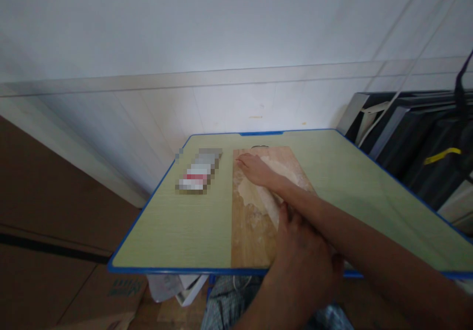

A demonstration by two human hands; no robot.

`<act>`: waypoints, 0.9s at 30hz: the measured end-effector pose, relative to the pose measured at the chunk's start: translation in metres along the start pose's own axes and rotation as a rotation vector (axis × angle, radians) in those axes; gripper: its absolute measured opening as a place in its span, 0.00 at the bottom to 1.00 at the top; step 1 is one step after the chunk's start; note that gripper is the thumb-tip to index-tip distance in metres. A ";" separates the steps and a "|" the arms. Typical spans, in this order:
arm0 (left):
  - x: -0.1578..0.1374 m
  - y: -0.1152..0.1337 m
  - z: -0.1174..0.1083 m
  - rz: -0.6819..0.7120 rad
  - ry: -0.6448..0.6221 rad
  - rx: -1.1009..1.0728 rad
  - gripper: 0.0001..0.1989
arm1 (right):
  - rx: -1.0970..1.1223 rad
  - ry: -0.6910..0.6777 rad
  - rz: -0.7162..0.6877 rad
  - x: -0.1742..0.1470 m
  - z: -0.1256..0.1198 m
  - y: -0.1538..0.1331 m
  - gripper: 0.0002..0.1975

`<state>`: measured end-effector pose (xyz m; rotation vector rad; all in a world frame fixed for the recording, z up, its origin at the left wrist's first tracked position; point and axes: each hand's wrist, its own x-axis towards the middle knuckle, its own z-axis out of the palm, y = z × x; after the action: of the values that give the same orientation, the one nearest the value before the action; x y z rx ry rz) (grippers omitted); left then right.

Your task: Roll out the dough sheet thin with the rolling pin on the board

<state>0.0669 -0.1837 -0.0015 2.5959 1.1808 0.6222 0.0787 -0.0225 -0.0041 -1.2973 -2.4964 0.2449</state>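
A pale, flour-dusted rod that looks like a rolling pin (272, 211) lies aslant across a thin, pale sheet of dough (248, 193). Under both is a wooden board (248, 248) dusted with flour. My left hand (305, 244) is closed over the near end of the rolling pin, its fingertips partly hidden behind my right forearm. Farther along, my right hand (254, 168) rests flat over the far end, fingers stretched toward the board's left edge. My right arm crosses above my left hand. Part of the dough (284, 168) shows beyond the right wrist.
The board lies on a light green table (177, 241) with a blue rim. To its left is a blurred-out, pixelated object (199, 171). A white wall (229, 106) stands behind. Dark flat items (417, 138) lean at the right; a cardboard box (96, 295) is at lower left.
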 end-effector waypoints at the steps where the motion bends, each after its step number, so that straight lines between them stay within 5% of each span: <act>1: 0.000 0.000 0.000 0.005 0.007 -0.001 0.23 | 0.026 0.003 0.009 0.000 0.001 0.001 0.17; 10: -0.008 -0.004 -0.002 -0.012 -0.002 -0.007 0.24 | -0.107 0.041 -0.099 0.011 0.010 -0.011 0.18; 17: -0.021 -0.005 -0.007 -0.060 0.038 -0.014 0.25 | -0.118 0.037 -0.018 0.009 0.010 -0.035 0.28; 27: -0.032 -0.010 -0.012 -0.107 0.033 -0.081 0.28 | -0.229 0.018 0.045 0.003 0.006 -0.057 0.23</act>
<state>0.0360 -0.2012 -0.0037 2.4468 1.2675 0.6789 0.0312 -0.0527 0.0075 -1.4354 -2.5410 -0.0444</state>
